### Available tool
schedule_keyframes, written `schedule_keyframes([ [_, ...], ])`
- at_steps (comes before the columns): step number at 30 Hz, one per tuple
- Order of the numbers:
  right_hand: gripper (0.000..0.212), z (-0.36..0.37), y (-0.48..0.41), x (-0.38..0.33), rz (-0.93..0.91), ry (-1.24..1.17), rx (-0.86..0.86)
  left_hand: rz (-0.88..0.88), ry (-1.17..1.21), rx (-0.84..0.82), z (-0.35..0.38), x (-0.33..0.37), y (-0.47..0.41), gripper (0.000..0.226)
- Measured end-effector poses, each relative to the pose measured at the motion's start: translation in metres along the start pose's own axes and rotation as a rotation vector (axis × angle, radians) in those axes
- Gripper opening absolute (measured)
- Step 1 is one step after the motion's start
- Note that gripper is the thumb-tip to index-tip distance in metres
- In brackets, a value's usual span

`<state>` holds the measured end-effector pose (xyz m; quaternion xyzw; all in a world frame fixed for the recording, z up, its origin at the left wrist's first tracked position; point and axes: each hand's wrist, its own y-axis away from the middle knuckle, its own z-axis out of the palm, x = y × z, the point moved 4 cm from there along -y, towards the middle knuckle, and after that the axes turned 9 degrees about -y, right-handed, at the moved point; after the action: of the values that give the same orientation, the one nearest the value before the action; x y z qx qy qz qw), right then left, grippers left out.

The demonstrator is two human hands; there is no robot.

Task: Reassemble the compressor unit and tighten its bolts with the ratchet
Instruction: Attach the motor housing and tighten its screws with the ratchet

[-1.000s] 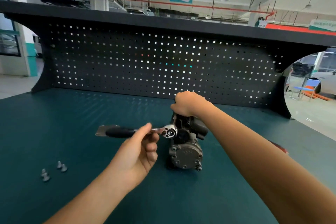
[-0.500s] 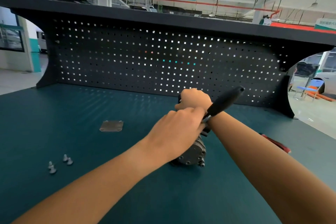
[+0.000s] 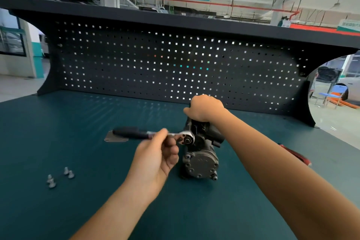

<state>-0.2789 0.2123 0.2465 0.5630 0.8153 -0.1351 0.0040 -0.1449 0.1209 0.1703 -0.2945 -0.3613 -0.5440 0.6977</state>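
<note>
- Standing upright on the teal bench top [image 3: 78,210], the compressor unit [image 3: 200,159] sits a little right of centre, well forward of the black pegboard [image 3: 155,60].
- Its lower part is a grey cast-metal body whose round end cover faces the camera, ringed by small bolt heads, with a stubby fitting at the lower right corner.
- Its upper part is darker, almost black, with blocky housings jutting to the right.
- The right hand [image 3: 204,108] grips the top of the unit, knuckles up, fingers curled over the far side and out of sight.
- The ratchet [image 3: 136,133] lies roughly level, with its shiny round head against the left side of the unit's dark upper section and its black handle pointing left.
- The left hand [image 3: 157,154] holds the ratchet by the bare metal shank next to the head, thumb and fingers curled round it; the black grip is left free.
- The handle passes in front of a flat grey metal plate [image 3: 115,139] that lies on the bench.
- Small grey bolts [image 3: 58,176] lie loose at the near left, well apart from the unit.
- A red object [image 3: 294,155] shows at the right, partly hidden behind the right forearm; what it is cannot be told.
</note>
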Motion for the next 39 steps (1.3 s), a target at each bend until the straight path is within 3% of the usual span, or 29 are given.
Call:
schedule_keyframes([
  [5,0.033,0.0,0.004,-0.001,-0.016,0.034,0.023,0.699,-1.216,-0.208,0.028,0.029,0.004,0.02],
  [7,0.023,0.0,0.004,-0.005,-0.043,0.069,0.031,0.892,-1.492,-0.312,0.044,0.028,0.011,0.019],
  [10,0.02,-0.002,0.004,-0.007,-0.072,0.103,0.064,0.986,-1.541,-0.368,0.057,0.029,0.012,0.016],
  [13,0.016,-0.002,0.001,-0.006,-0.062,0.149,-0.03,0.96,-1.375,-0.31,0.05,0.032,0.006,0.018],
  [16,0.007,-0.003,0.003,-0.008,-0.048,0.145,-0.065,0.63,-0.856,-0.197,0.024,0.022,0.003,0.016],
  [19,0.02,-0.003,0.004,-0.008,-0.035,0.146,-0.06,0.129,-0.145,-0.038,-0.003,0.0,-0.003,0.024],
  [21,0.022,-0.002,0.003,-0.01,-0.037,0.156,-0.049,-0.061,0.014,-0.002,-0.01,-0.009,-0.005,0.027],
  [23,0.022,-0.003,0.004,-0.011,-0.04,0.16,-0.023,-0.056,-0.254,-0.028,-0.01,-0.011,-0.008,0.019],
  [26,0.037,-0.003,0.006,-0.005,-0.054,0.051,0.038,0.121,-0.643,-0.082,-0.003,-0.005,-0.014,0.006],
  [30,0.046,-0.004,0.016,0.022,-0.045,-0.5,0.249,0.38,-0.993,-0.153,0.007,0.007,-0.015,0.011],
  [34,0.03,0.001,0.03,0.048,0.023,-0.854,0.342,0.615,-1.444,-0.148,0.018,0.016,-0.008,0.024],
  [36,0.024,0.001,0.03,0.053,0.041,-0.88,0.346,0.695,-1.644,-0.168,0.031,0.021,-0.003,0.018],
  [39,0.019,-0.002,0.023,0.05,0.011,-0.667,0.327,0.827,-1.96,-0.247,0.052,0.024,0.006,0.021],
])
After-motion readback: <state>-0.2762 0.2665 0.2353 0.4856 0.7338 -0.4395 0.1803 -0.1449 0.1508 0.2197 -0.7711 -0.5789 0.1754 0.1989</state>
